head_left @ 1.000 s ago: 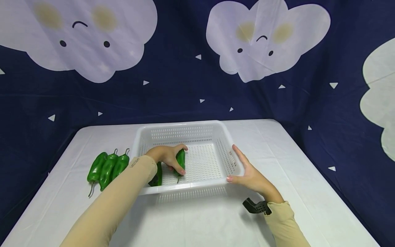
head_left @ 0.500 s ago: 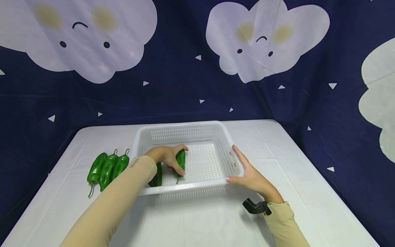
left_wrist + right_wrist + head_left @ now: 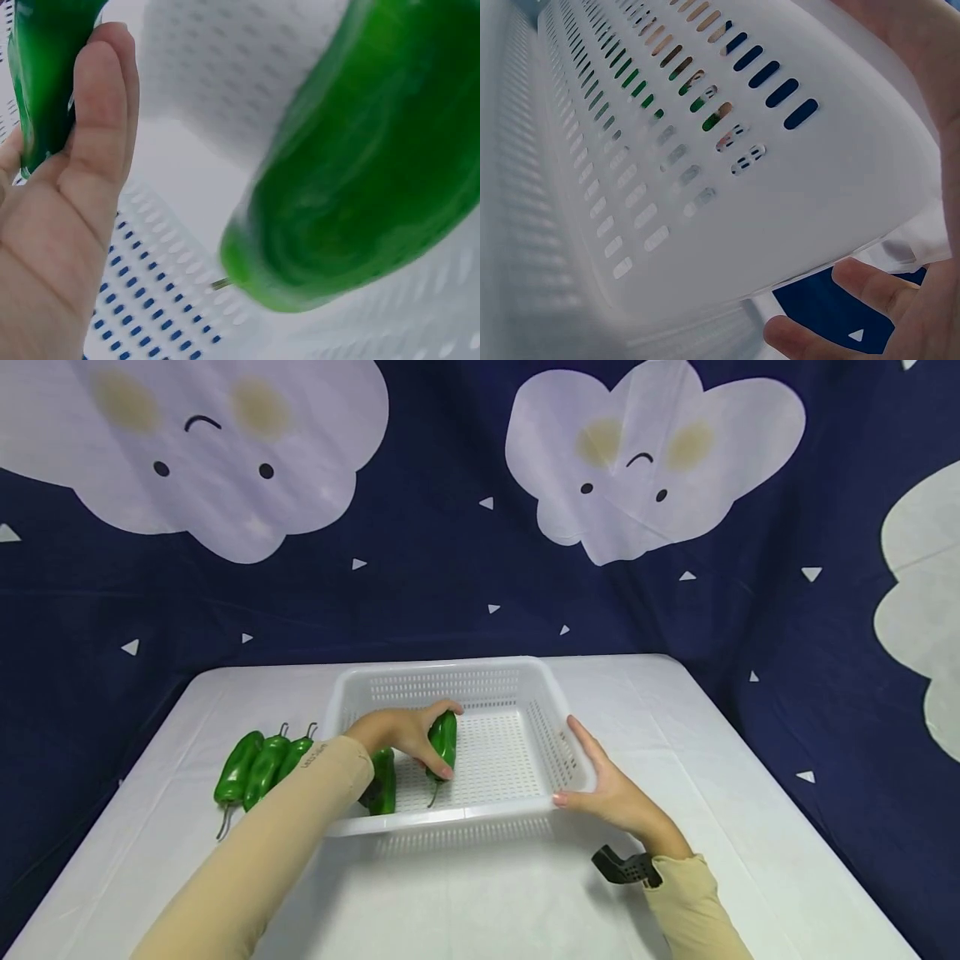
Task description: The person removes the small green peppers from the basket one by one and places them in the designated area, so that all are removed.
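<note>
Inside a white perforated plastic basket (image 3: 501, 811), my left hand (image 3: 405, 731) grips a green chili pepper (image 3: 444, 742) between thumb and fingers, its stem pointing toward me. The same held pepper (image 3: 45, 75) shows beyond the palm in the left wrist view. A second green pepper (image 3: 383, 781) lies in the basket by my left wrist and looms large in that wrist view. My right hand (image 3: 615, 789) holds the basket's near right corner, thumb on the front rim and fingers along the outer right side. The right wrist view shows its fingers (image 3: 870, 289) at the basket's edge.
Several green peppers (image 3: 238, 768) lie side by side on the white-covered table (image 3: 465, 902), left of the basket, partly behind my left sleeve (image 3: 262, 852). A dark blue curtain (image 3: 435, 585) with clouds hangs right behind the table. A black strap device (image 3: 626, 865) sits at my right wrist.
My left hand has shifted slightly up and to the right with the pepper, its sleeve now covering more of the peppers on the table. The right hand keeps its hold.
</note>
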Motion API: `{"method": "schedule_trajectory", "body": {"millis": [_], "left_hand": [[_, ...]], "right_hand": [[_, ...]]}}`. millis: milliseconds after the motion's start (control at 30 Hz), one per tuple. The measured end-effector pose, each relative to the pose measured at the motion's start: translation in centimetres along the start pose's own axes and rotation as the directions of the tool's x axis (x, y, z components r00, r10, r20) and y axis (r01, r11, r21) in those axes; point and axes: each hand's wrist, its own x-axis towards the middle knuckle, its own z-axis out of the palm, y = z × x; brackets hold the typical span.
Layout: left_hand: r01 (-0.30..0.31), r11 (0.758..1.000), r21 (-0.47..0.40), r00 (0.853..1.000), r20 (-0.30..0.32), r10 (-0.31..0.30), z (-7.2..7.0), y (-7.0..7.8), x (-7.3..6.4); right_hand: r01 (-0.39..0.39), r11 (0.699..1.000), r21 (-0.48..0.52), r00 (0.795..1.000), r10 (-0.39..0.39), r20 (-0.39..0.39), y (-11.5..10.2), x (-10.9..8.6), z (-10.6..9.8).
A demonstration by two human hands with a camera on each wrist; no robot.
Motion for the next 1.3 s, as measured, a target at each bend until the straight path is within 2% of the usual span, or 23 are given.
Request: {"method": "schedule_trajectory", "body": {"millis": [267, 433, 900, 1067, 1300], "left_hand": [[-0.125, 0.987, -0.098, 0.992, -0.026, 0.123, -1.8, 0.7, -1.7], [-0.154, 0.984, -0.092, 0.987, -0.065, 0.148, -2.6, 0.9, -3.3], [-0.152, 0.984, -0.089, 0.979, -0.149, 0.138, -5.3, -1.1, -8.0], [-0.152, 0.982, -0.108, 0.978, -0.164, 0.133, -5.8, -1.9, -9.3], [-0.164, 0.975, -0.148, 0.973, -0.186, 0.135, -6.3, -3.8, -11.3]], "right_hand": [[0.004, 1.0, 0.0, 1.0, -0.004, 0.005, 0.0, 0.0, 0.0], [0.004, 1.0, -0.002, 1.0, -0.004, 0.004, -0.1, 0.0, 0.0], [0.008, 1.0, 0.006, 1.0, -0.008, 0.009, 0.0, 0.0, 0.0], [0.001, 1.0, 0.015, 1.0, -0.001, 0.007, 0.0, 0.0, 0.0], [0.005, 1.0, 0.013, 1.0, -0.005, 0.007, 0.1, 0.0, -0.1]]}}
